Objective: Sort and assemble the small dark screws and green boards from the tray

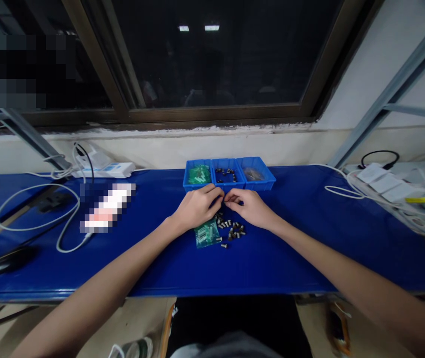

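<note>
Above the blue table, my left hand (197,206) and my right hand (252,208) meet with fingertips almost touching. Both have thumb and fingers pinched; whatever small piece is between them is too small to make out. Several short screws or bolts (237,229) with dark and silvery parts lie loose just below the hands. Partly under my left hand is a clear packet with green and pale contents (207,235). Just beyond the fingers stands a row of blue bins: the left holds green packets (199,174), the middle small dark pieces (231,172), the right clear plastic bags (254,174).
At left on the blue table (272,263) are a pixelated phone-like object (108,208) with a white cable, a black mouse (13,259) and a power strip (113,170). White adapters and cables (387,184) crowd the right. A wall and window stand behind.
</note>
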`<control>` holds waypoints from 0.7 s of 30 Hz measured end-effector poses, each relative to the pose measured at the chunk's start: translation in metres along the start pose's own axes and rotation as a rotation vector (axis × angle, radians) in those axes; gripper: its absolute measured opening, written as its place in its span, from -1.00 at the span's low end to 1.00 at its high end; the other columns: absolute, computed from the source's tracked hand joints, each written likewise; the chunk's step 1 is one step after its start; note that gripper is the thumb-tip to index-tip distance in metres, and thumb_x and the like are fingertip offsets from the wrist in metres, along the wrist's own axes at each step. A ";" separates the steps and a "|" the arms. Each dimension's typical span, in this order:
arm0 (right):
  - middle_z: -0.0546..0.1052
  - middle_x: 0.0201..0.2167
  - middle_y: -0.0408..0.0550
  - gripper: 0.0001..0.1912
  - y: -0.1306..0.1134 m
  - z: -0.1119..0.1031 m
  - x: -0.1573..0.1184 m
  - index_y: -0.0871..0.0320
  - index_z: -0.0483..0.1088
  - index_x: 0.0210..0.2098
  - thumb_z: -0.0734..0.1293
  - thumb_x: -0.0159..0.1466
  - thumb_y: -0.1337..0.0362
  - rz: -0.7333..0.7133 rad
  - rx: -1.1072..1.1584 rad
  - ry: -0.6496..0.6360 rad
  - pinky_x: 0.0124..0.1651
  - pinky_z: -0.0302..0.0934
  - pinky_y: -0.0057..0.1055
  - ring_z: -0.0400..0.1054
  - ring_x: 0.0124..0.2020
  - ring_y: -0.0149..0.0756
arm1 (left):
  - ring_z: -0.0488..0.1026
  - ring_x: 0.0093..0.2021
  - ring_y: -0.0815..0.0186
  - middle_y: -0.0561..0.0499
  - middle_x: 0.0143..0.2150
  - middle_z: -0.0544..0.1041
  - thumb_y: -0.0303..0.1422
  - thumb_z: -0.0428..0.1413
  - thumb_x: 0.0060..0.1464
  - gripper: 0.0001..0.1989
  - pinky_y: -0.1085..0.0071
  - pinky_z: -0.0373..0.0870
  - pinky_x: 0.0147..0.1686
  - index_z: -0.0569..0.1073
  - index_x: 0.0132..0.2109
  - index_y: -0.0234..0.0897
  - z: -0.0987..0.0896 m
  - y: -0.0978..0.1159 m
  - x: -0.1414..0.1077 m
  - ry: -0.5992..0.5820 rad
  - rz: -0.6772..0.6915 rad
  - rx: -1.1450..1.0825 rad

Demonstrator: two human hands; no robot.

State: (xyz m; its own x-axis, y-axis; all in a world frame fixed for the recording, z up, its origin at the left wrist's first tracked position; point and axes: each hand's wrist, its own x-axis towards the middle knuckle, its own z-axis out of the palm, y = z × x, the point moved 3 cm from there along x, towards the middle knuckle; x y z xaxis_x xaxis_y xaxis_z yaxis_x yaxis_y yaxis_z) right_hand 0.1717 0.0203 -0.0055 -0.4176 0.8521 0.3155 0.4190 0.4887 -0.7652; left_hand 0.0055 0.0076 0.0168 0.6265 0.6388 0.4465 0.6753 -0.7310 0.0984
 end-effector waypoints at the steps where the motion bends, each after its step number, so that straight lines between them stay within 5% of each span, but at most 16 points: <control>1: 0.56 -0.38 -0.08 -0.93 0.002 -0.001 0.001 0.17 0.44 -0.33 0.32 0.23 0.43 0.004 0.024 0.011 -0.23 0.31 -0.36 0.45 -0.36 -0.30 | 0.45 -0.29 0.33 -0.04 -0.22 0.45 -0.36 -0.09 0.32 -0.79 0.42 0.37 -0.33 0.42 -0.12 -0.29 0.000 0.000 0.000 0.002 0.006 0.001; 21: 0.54 -0.44 -0.10 -0.94 -0.001 0.002 -0.003 0.14 0.34 -0.32 0.27 0.29 0.31 0.089 0.226 -0.006 -0.34 0.31 -0.40 0.51 -0.38 -0.27 | 0.44 -0.33 0.34 -0.02 -0.24 0.46 -0.28 -0.04 0.31 -0.80 0.44 0.34 -0.42 0.42 -0.12 -0.29 0.003 0.001 -0.002 -0.020 0.041 -0.006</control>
State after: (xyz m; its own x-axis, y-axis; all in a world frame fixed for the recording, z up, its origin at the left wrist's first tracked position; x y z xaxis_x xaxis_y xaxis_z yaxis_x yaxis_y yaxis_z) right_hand 0.1706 0.0170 -0.0066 -0.3925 0.8884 0.2382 0.2637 0.3569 -0.8962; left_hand 0.0062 0.0068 0.0133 0.6612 0.6131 0.4324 0.6469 -0.7578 0.0854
